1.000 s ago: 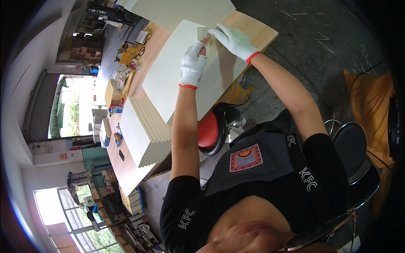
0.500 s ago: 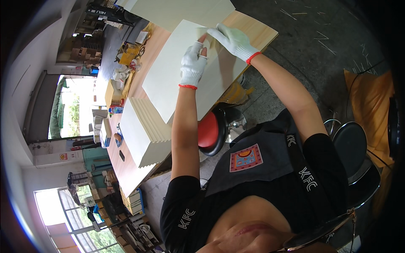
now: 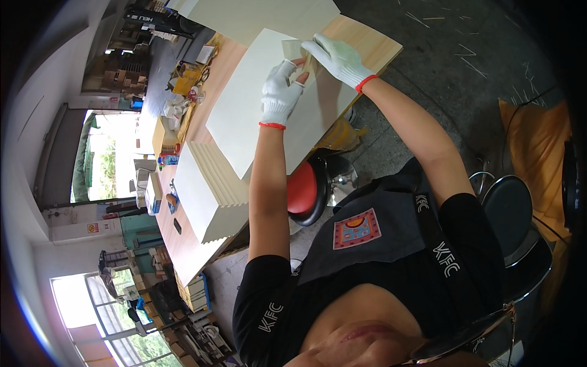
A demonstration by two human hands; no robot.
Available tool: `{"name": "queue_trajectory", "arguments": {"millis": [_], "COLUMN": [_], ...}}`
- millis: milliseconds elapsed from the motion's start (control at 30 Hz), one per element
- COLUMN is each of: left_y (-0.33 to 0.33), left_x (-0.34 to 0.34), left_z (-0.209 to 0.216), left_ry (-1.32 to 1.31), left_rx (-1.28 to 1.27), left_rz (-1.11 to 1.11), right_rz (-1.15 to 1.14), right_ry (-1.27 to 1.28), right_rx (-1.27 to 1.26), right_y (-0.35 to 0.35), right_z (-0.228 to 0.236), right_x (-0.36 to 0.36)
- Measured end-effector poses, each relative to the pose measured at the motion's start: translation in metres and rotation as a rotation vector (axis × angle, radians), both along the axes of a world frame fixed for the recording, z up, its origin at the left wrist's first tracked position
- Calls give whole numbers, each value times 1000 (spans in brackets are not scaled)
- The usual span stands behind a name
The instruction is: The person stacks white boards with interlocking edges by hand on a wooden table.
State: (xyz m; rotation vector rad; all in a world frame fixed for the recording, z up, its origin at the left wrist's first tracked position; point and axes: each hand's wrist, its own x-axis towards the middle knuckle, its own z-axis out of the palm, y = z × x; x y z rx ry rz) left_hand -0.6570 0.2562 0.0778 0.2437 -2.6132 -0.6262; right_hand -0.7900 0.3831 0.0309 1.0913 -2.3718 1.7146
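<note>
off-white board spreads beneath both hands: a large flat panel on the wood-grain table, and i can see the work sitting on its far part. from the head view, the only one there is, a small pale piece is raised there, just beyond the left hand's fingertips and just left of the right hand's.

the left hand, gloved but with bare thumb and forefinger tips, has those two a little apart, the forefinger right by the piece. the right hand holds its fingers straight and close together, the tips at or very near the piece's edge; from where i stand i cannot tell whether it grips or only steadies.

as for how far along things are, i'd judge the small piece to be mid-handling, since both hands are gathered round it and it isn't lying flat and left alone. beside the left forearm, a stepped stack of thick off-white boards sits with no hand on it, and past both hands is another big pale board. whether those are finished or waiting, i can't say, and nothing shows how many pieces are left
</note>
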Motion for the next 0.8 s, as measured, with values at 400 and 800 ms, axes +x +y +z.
{"name": "queue_trajectory", "arguments": {"millis": [400,800], "left_y": [0,1], "left_x": [-1,-2], "left_z": [2,0], "left_ry": [-5,-10], "left_rx": [86,2], "left_rz": [16,7], "right_rz": [19,-52], "right_ry": [-11,44], "right_rx": [2,-53], "right_y": [2,-3], "right_z": [1,-8], "right_x": [-1,-1]}}
